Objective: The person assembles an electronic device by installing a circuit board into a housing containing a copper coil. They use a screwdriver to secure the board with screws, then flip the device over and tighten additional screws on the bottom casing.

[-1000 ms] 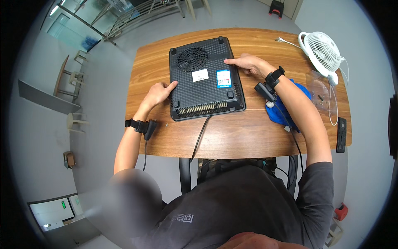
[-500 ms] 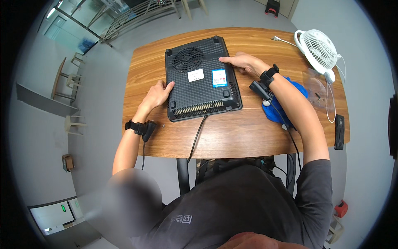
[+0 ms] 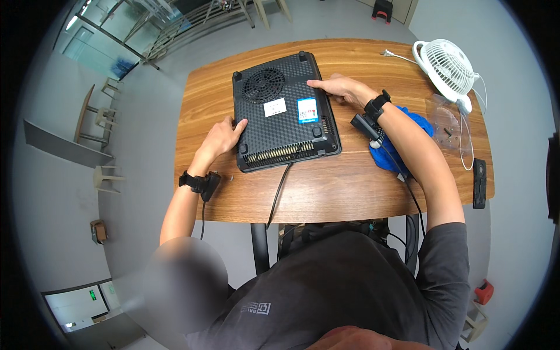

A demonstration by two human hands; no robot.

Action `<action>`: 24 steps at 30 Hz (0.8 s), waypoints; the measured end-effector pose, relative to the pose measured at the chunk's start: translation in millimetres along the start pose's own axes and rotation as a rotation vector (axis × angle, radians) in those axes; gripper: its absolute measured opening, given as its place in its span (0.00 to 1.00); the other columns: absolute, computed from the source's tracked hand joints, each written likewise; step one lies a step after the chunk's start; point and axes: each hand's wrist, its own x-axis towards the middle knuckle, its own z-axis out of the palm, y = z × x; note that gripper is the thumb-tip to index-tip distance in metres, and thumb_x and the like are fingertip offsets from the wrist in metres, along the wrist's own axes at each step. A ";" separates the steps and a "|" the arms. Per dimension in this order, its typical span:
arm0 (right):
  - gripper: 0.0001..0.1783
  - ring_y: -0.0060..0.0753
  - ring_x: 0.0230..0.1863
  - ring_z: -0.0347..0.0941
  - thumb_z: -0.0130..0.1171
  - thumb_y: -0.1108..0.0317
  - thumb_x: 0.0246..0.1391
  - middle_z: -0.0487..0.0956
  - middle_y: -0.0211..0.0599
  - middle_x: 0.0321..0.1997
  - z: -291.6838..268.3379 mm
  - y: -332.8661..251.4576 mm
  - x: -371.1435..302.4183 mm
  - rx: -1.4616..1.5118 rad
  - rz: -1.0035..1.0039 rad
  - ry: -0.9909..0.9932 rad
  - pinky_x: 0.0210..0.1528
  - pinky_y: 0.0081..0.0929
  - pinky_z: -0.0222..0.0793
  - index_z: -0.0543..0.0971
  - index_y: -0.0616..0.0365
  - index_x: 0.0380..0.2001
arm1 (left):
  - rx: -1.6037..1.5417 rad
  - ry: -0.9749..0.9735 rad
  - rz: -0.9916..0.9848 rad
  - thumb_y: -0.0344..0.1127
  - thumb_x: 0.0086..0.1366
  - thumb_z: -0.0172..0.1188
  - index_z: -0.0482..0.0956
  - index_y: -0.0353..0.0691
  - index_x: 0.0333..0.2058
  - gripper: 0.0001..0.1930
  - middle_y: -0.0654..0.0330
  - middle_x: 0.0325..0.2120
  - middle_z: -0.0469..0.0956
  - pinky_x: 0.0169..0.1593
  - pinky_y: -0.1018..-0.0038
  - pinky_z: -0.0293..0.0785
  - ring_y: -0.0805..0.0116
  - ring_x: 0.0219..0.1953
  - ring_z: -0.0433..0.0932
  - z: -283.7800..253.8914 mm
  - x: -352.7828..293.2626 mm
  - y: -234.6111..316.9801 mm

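Observation:
A black induction cooker [image 3: 251,123] lies with its underside facing up on the wooden table [image 3: 233,207]. That underside shows a round fan grille, small feet, vent slots and two labels, one white and one blue-and-white. My left hand [image 3: 223,136] grips the cooker's left edge, thumb on top and the other fingers mostly hidden beside or beneath it. At the upper right edge my right hand [image 3: 344,88] holds on the same way, its thumb pressed on the underside. A black power cord [image 3: 279,195] runs from the cooker's near side over the table's front edge.
Right of my right forearm lies a blue cloth [image 3: 385,156], partly covered by it. Beyond it are a white fan [image 3: 448,67] with its cord, a clear plastic bag [image 3: 444,125] holding small dark parts, and a long black object [image 3: 479,184] by the right edge.

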 end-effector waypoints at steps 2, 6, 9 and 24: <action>0.35 0.21 0.18 0.53 0.63 0.39 0.57 0.72 0.33 0.24 -1.2 -0.8 -0.2 0.000 0.010 -0.001 0.20 0.24 0.42 0.81 0.69 0.39 | 0.040 0.027 0.003 0.65 0.71 0.46 0.77 0.27 0.48 0.38 0.31 0.41 0.81 0.55 0.53 0.74 0.36 0.50 0.79 -2.6 -3.5 5.6; 0.32 0.20 0.18 0.53 0.62 0.40 0.58 0.70 0.30 0.23 -4.9 -0.7 -2.8 0.027 -0.015 -0.026 0.20 0.25 0.42 0.81 0.66 0.35 | 0.160 0.115 -0.006 0.60 0.71 0.52 0.82 0.30 0.39 0.32 0.38 0.32 0.83 0.48 0.53 0.77 0.40 0.42 0.82 -8.7 -12.5 23.6; 0.31 0.20 0.18 0.52 0.62 0.40 0.59 0.69 0.29 0.22 -5.1 -0.5 -2.3 0.023 -0.021 -0.027 0.20 0.25 0.42 0.81 0.65 0.33 | 0.188 0.180 0.066 0.57 0.69 0.55 0.83 0.31 0.35 0.28 0.40 0.28 0.82 0.43 0.53 0.78 0.40 0.37 0.82 -8.8 -22.2 26.9; 0.31 0.19 0.13 0.47 0.58 0.37 0.61 0.58 0.23 0.16 -4.2 -9.5 -21.2 0.026 -0.075 0.008 0.16 0.26 0.39 0.72 0.55 0.20 | 0.319 -0.056 0.413 0.51 0.68 0.57 0.83 0.33 0.22 0.25 0.42 0.20 0.80 0.36 0.53 0.80 0.42 0.26 0.82 39.4 -105.2 93.7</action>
